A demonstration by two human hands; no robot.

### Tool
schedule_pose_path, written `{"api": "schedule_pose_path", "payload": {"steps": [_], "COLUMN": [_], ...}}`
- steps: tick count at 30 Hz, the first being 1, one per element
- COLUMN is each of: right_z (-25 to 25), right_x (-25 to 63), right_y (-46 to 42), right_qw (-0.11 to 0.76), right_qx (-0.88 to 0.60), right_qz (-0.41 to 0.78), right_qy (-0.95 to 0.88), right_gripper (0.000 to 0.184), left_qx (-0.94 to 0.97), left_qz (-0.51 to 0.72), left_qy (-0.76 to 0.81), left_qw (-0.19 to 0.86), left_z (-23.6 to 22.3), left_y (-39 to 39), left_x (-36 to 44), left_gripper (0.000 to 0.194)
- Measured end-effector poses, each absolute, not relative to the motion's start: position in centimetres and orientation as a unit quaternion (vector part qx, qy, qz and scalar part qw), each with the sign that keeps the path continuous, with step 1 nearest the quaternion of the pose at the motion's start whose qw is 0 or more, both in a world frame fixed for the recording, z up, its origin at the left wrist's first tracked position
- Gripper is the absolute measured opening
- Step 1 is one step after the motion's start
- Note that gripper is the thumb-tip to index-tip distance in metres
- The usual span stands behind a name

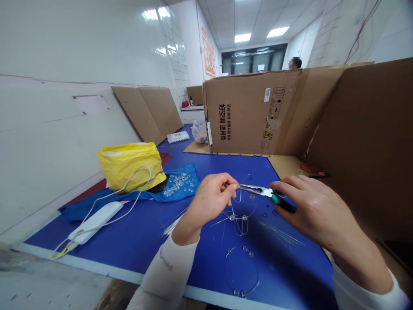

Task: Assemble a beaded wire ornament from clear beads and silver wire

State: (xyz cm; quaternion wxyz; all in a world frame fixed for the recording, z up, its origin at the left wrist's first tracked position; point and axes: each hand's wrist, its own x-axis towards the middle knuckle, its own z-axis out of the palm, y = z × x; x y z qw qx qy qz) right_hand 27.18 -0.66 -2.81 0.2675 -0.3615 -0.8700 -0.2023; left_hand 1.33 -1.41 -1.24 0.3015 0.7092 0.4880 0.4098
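My left hand (pixel 214 196) is closed in a pinch on a thin wire (pixel 232 209) that hangs from the fingertips. My right hand (pixel 314 206) grips long-nose pliers (pixel 266 192) with green handles, their jaws pointing left and reaching my left fingertips. Whether the jaws bite on the wire I cannot tell. Below the hands, a bent wire frame with clear beads (pixel 244 218) shows over the blue table. Nearer the front edge lies a wire ring with clear beads (pixel 242 294). Loose straight wires (pixel 280 234) lie under my right hand, and more wires (pixel 171 225) lie beside my left wrist.
Clear beads (pixel 180 183) lie on a blue cloth (pixel 193 172) at left, beside a yellow bag (pixel 132 165). A white power strip (pixel 97 221) with a looping cable lies nearer. A large cardboard box (pixel 248 116) walls off the back, and cardboard (pixel 368 150) stands at right.
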Motion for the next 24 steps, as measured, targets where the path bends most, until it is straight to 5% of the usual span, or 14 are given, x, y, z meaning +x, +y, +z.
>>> {"api": "schedule_pose_path", "payload": {"steps": [9,24], "right_z": [-2.9,-2.2], "right_x": [28.1,26.3], "right_y": [-1.6,-3.1], "right_qw": [0.26,0.203], "right_qx": [-0.368,-0.392], "right_qz": [-0.209,-0.314], "right_qy": [-0.868,-0.841], "right_gripper": [0.023,0.016], "left_qx": [0.744,0.776], "left_qz": [0.366,0.332], "left_qy": [0.533,0.523], "left_qw": [0.168,0.119], "left_z": [-1.5,-1.4], "left_y": [-1.3,-1.4], "left_x": [1.4,1.7], "left_gripper": [0.015,0.017]}}
